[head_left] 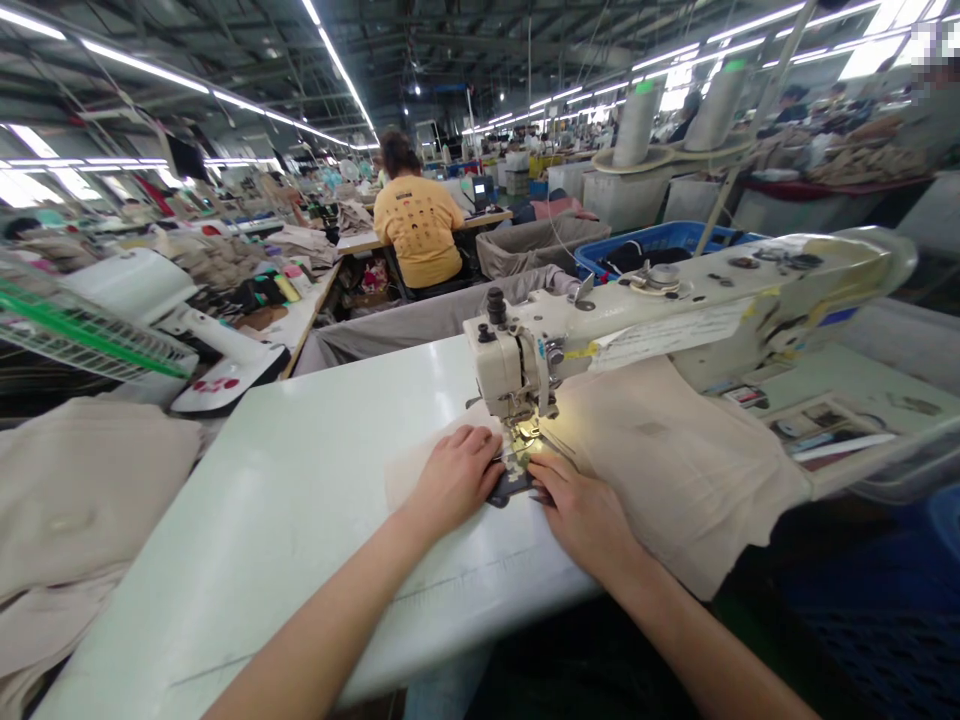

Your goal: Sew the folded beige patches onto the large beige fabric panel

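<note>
Beige cloth panel (pixel 697 450) draped over a glossy white desk (pixel 322 450) below a cream metal sewing machine (pixel 600 315), seemingly at the seam-guiding step, with left hand (pixel 457 470) palm-down, right hand (pixel 581 508) half-curled, pinch in either grip impossible to tell, likely calling next for even feeding.

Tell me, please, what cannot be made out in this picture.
In the head view:
What lies under the left hand: hidden by that hand.
Whether the right hand pinches the cloth: too small to tell.
The cloth's far side: hidden behind the machine.
Writing on the paper: too small and blurred.
Left pile: cut off by the left edge.
Blue crate at lower right: dark, blurred, cut off by the right edge.
</note>
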Demonstrator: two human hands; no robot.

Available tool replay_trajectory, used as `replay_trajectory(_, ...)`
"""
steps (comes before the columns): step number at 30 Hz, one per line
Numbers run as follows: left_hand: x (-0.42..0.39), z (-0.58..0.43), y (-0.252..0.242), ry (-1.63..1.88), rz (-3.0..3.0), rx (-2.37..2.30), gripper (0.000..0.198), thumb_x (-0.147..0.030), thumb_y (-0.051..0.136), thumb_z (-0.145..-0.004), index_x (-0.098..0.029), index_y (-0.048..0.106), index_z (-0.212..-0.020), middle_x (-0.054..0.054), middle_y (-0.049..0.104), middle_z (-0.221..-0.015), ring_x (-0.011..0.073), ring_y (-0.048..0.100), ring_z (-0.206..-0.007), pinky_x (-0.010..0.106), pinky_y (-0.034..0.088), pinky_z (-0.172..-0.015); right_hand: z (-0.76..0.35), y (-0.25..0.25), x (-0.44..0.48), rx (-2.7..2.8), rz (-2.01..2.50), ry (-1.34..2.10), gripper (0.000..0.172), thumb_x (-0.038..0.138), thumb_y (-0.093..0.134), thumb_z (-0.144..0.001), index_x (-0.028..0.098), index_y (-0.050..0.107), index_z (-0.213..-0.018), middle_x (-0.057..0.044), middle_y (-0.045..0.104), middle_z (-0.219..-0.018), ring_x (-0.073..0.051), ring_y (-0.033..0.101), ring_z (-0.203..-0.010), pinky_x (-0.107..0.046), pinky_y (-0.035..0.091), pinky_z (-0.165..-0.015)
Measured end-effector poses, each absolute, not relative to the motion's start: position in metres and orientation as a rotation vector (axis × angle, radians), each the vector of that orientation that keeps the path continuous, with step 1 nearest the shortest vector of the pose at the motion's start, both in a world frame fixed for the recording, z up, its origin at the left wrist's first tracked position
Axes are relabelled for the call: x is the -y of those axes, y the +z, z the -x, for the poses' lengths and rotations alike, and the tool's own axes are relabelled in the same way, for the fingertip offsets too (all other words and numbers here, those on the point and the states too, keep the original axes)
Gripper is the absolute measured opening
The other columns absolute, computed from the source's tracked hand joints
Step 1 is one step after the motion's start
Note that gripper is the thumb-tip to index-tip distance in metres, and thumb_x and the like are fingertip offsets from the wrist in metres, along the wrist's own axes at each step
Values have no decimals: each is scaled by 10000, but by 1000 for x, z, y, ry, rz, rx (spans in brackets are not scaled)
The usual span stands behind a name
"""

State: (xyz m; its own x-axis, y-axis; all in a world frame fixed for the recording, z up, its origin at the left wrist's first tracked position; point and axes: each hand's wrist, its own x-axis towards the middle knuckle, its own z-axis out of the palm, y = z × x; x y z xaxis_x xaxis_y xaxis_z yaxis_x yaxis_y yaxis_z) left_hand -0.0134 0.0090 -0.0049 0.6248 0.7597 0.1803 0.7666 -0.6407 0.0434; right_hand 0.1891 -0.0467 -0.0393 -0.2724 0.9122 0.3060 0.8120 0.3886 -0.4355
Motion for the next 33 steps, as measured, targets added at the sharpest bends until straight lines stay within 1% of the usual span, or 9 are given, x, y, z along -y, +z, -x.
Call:
replay_trajectory(3,16,2,1,-228,2848,1273,233,-303,522,-975,-177,604,-1153,113,628,-1090,278,571,-1036,439,542,-871,-193,-36,50,2115,1442,293,361,87,504,-897,183,657,-1209,-90,671,-1306,-207,682,-1104,-307,569,-906)
replay_trajectory(7,38,-8,0,-227,2919,1204,261,-261,527,-955,-159,586,-1188,126,628,-1161,288,563,-1094,447,543,-908,-198,-33,57,2155,1416,339,349,87,523,-884,181,665,-1188,-94,678,-1284,-203,691,-1072,-304,570,-896)
replay_trajectory(12,38,-5,-6,-287,2934,1148,291,-232,495,-968,-123,591,-1220,145,627,-1256,291,568,-1141,456,537,-962,-201,-37,65,2243,1379,311,374,32,531,-847,175,686,-1156,-92,690,-1272,-199,705,-1033,-289,564,-900)
replay_trajectory(16,39,-1,-7,-309,2931,1136,319,-229,512,-957,-151,583,-1258,139,622,-1298,287,576,-1160,461,540,-970,-202,-42,66,2295,1361,254,365,24,533,-845,183,693,-1132,-97,694,-1266,-199,707,-1021,-287,557,-905)
replay_trajectory(20,37,0,-7,-289,2934,1138,330,-226,524,-950,-160,579,-1269,131,617,-1304,287,572,-1162,455,542,-963,-202,-39,61,2336,1363,275,333,36,536,-860,196,702,-1101,-90,701,-1242,-189,705,-996,-280,550,-899)
replay_trajectory(26,14,3,-9,-283,2914,1153,294,-248,488,-979,-143,604,-1227,137,623,-1280,290,568,-1125,459,540,-939,-196,-21,41,2384,1524,323,284,88,512,-923,210,688,-1110,-63,689,-1189,-176,692,-949,-252,531,-808)
replay_trajectory(33,-13,4,-5,-291,2865,1185,252,-238,502,-975,-150,636,-1169,131,638,-1254,280,576,-1100,451,542,-907,-187,-10,19,2360,1629,306,249,136,511,-946,218,685,-1104,-64,654,-1213,-185,690,-885,-274,523,-718)
